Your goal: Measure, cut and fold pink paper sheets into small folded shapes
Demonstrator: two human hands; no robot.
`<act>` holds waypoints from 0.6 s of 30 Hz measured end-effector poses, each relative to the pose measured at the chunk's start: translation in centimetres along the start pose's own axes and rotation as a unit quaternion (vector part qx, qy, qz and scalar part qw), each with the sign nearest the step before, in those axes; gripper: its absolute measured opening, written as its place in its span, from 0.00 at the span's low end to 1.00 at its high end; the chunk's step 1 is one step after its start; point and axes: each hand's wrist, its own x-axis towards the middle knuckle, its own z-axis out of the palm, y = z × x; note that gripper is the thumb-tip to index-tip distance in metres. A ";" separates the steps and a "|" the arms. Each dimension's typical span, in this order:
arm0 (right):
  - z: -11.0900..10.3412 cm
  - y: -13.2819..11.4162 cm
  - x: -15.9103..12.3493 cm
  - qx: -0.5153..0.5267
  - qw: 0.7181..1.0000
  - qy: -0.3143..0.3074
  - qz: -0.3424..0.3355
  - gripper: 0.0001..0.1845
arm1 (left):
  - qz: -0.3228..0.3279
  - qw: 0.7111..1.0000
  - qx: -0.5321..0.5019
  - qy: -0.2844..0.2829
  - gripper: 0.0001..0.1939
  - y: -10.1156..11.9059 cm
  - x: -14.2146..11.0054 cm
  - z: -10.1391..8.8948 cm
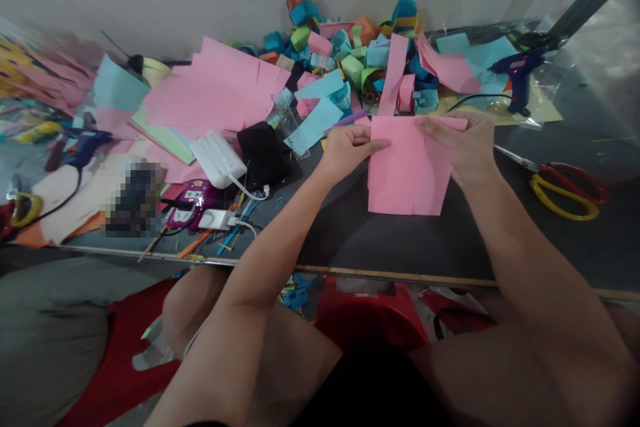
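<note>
the pink paper (407,167) is in front of the person, above the dark table (345,240), and both hands hold it. its left edge shows a second edge just beside it, so it seems to have more than one layer, and its bottom edge has a short slit. the left hand (347,147) pinches the paper at its upper left side, with the thumb on the front face and the fingers bent. the right hand (463,143) holds the upper right part between the thumb, which lies on the front, and the fingers, which are mostly hidden behind. just behind the paper, a long pink strip (393,73) leans on a heap of small folded paper pieces (353,70) in blue, green, pink and orange. near the left hand there is a purple pen (353,117) beside light blue paper strips (320,121). to the right of the right hand lie scissors (544,171) with one red and one yellow handle, the blades pointing toward this hand. farther behind them is a blue glue gun (521,77). on the left part of the table are a black pouch (261,155), a white power bank (219,159) with a cable, and large pink sheets (220,90).
</note>
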 end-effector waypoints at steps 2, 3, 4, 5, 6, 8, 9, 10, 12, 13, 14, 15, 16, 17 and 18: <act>0.1 0.3 0.0 0.029 0.999 -0.012 0.034 0.21 | -0.008 1.000 0.001 0.011 0.19 -0.4 0.1 0.0; 0.0 0.4 0.1 0.044 0.997 -0.025 0.053 0.21 | -0.008 1.000 0.001 0.015 0.20 -0.6 0.2 0.0; 0.0 0.6 0.2 0.054 0.995 -0.041 0.068 0.21 | -0.006 1.000 0.000 0.013 0.20 -0.7 0.2 0.1; -0.1 0.6 0.3 0.060 0.994 -0.057 0.076 0.22 | -0.003 1.000 -0.001 0.008 0.21 -0.7 0.3 0.1; -0.2 0.7 0.4 0.062 0.993 -0.071 0.078 0.22 | 0.000 1.000 -0.002 0.001 0.22 -0.8 0.3 0.1; -0.4 0.6 0.6 0.063 0.993 -0.072 0.072 0.23 | 0.004 1.000 -0.001 -0.009 0.23 -0.8 0.3 0.2; -0.4 0.4 0.6 0.066 0.993 -0.063 0.072 0.24 | 0.004 1.000 0.001 -0.012 0.24 -0.8 0.3 0.3; -0.5 0.1 0.6 0.071 0.993 -0.052 0.077 0.25 | 0.003 1.000 0.005 -0.014 0.24 -0.8 0.3 0.3; -0.5 -0.5 0.5 0.086 0.992 -0.027 0.090 0.27 | -0.001 1.000 0.017 -0.016 0.23 -0.8 0.3 0.4; -0.5 -0.7 0.4 0.091 0.991 -0.018 0.094 0.28 | -0.002 1.000 0.023 -0.016 0.22 -0.9 0.3 0.4; -0.5 -0.9 0.3 0.093 0.991 -0.013 0.095 0.28 | -0.003 0.999 0.030 -0.016 0.21 -0.9 0.3 0.4; -0.6 -1.1 0.2 0.094 0.991 -0.008 0.095 0.29 | -0.003 0.999 0.037 -0.016 0.19 -0.9 0.3 0.4; -0.6 -1.1 0.2 0.093 0.991 -0.004 0.095 0.28 | -0.004 0.999 0.042 -0.017 0.18 -0.9 0.3 0.5; -0.6 -1.1 0.2 0.091 0.991 -0.004 0.094 0.28 | -0.006 0.999 0.046 -0.019 0.17 -0.8 0.3 0.5; -0.7 -1.1 0.2 0.089 0.992 -0.004 0.095 0.28 | -0.008 0.999 0.047 -0.024 0.16 -0.8 0.3 0.5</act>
